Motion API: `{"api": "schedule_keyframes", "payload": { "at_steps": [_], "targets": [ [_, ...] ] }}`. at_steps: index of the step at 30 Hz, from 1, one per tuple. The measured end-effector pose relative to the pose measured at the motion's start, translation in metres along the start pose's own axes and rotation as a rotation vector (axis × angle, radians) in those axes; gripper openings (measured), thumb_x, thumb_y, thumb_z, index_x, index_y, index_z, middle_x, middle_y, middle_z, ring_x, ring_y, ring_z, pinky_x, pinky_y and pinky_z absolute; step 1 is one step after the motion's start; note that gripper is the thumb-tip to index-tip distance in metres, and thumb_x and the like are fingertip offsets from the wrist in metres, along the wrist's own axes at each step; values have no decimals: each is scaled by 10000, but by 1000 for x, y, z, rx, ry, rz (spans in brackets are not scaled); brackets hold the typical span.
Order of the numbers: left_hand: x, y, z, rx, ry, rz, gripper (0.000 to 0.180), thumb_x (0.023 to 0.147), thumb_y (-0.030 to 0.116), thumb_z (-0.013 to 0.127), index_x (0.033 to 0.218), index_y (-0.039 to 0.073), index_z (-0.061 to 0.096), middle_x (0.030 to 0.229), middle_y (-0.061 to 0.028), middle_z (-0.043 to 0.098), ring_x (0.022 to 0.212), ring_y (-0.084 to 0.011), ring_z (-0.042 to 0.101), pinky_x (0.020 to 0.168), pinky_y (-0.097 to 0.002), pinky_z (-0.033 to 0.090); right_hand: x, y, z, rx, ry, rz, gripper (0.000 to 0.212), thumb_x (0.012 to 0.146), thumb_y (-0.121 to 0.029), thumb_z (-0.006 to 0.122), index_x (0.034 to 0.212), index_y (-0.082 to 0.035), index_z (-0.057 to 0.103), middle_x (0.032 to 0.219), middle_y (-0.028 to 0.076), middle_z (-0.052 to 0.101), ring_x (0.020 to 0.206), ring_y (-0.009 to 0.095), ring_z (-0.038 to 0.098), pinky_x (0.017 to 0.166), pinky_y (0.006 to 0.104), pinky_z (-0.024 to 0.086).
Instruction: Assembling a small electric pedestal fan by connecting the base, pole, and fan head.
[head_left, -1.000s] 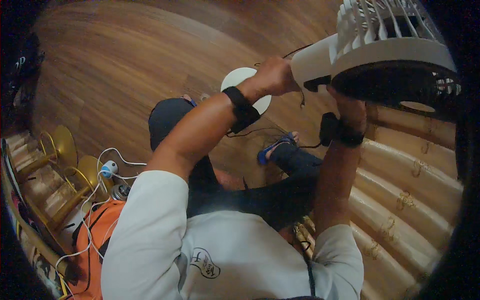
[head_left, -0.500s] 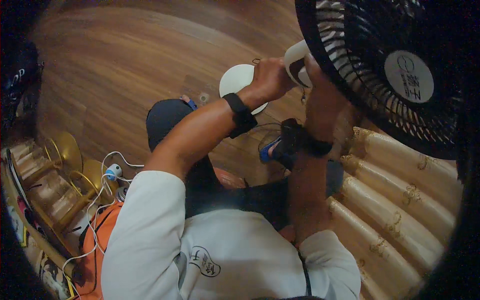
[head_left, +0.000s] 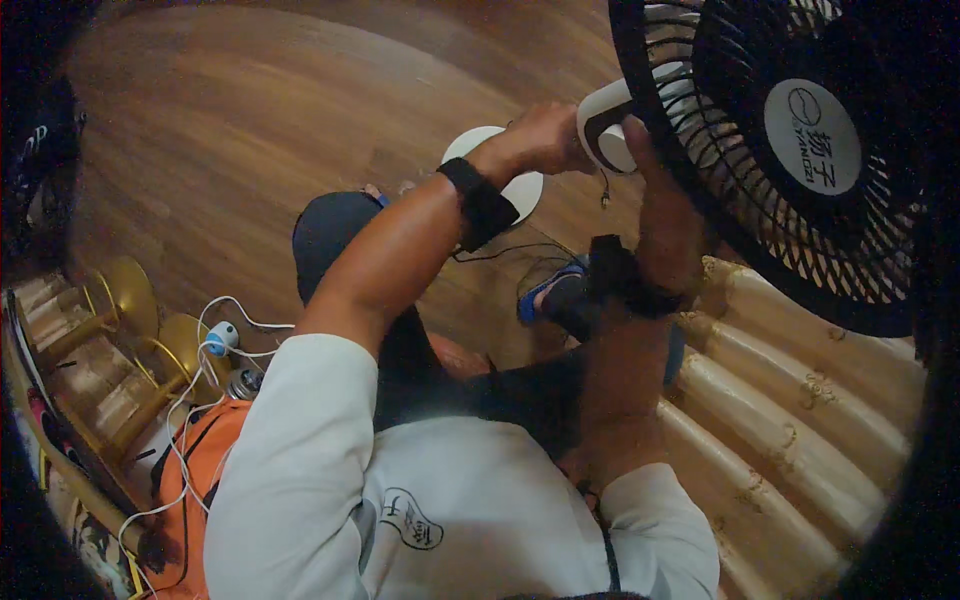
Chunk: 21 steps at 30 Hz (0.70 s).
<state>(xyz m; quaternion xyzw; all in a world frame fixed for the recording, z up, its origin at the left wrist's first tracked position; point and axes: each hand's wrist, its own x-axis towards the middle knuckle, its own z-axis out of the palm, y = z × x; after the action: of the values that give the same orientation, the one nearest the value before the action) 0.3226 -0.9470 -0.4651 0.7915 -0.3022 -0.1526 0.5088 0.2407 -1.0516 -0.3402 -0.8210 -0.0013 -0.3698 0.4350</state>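
Note:
An electric fan (head_left: 690, 170) with a black round grille and a white centre disc is raised at the upper right. Its white housing (head_left: 603, 97), with a dark panel and a round white knob (head_left: 617, 150), sits left of the grille. My left hand (head_left: 548, 137) is closed on the housing's left side, its fingertips hidden. Close by the knob, my right hand (head_left: 665, 190) grips the fan, thumb up and most fingers out of sight. A white round disc (head_left: 525, 197) shows beyond my left wrist, partly covered by it. Both wrists wear black bands.
Pale gold patterned curtain (head_left: 770, 400) hangs at the right. On the left are a gold rack (head_left: 110, 320), an orange bag (head_left: 215, 445) and white cables with a blue-and-white device (head_left: 222, 338). A dark cord (head_left: 515, 250) crosses the wooden floor near my blue-shod foot.
The fan has shifted slightly right and down, and its grille has turned a little. The white knob now shows beside my right thumb. Both hands still hold the fan.

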Motion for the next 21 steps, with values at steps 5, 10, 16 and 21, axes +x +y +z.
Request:
{"api": "schedule_keyframes", "payload": {
  "at_steps": [5, 10, 16, 21],
  "targets": [
    [-8, 30, -2, 133, 110, 21, 531, 667, 363, 837, 1112, 123, 676, 939, -182, 715, 891, -390, 679, 765, -467, 543, 11, 0, -11, -31, -9, -67, 573, 750, -145, 863, 1225, 10, 582, 1209, 75, 652, 1109, 189, 591, 1023, 357, 436],
    [-11, 34, 11, 206, 208, -77, 397, 723, 372, 782, 991, 86, 715, 864, -202, 706, 839, -401, 683, 712, -478, 549, -2, 22, -2, -55, -56, -16, 548, 775, -205, 846, 1228, -22, 597, 1213, 77, 660, 1121, 211, 595, 1027, 373, 433],
    [-13, 45, 22, 198, 268, -165, 339, 767, 383, 731, 903, 73, 728, 843, -211, 700, 822, -403, 686, 710, -491, 545, -12, 9, 16, -132, 12, 125, 518, 771, -190, 848, 1202, -22, 616, 1202, 66, 660, 1087, 183, 601, 974, 361, 463],
    [-8, 49, 27, 205, 263, -155, 325, 773, 376, 729, 915, 83, 727, 852, -213, 699, 845, -408, 681, 725, -503, 537, -10, 5, 17, -213, 30, 221, 493, 767, -177, 851, 1181, -23, 631, 1194, 56, 661, 1060, 159, 605, 930, 352, 488]
  ]
}}
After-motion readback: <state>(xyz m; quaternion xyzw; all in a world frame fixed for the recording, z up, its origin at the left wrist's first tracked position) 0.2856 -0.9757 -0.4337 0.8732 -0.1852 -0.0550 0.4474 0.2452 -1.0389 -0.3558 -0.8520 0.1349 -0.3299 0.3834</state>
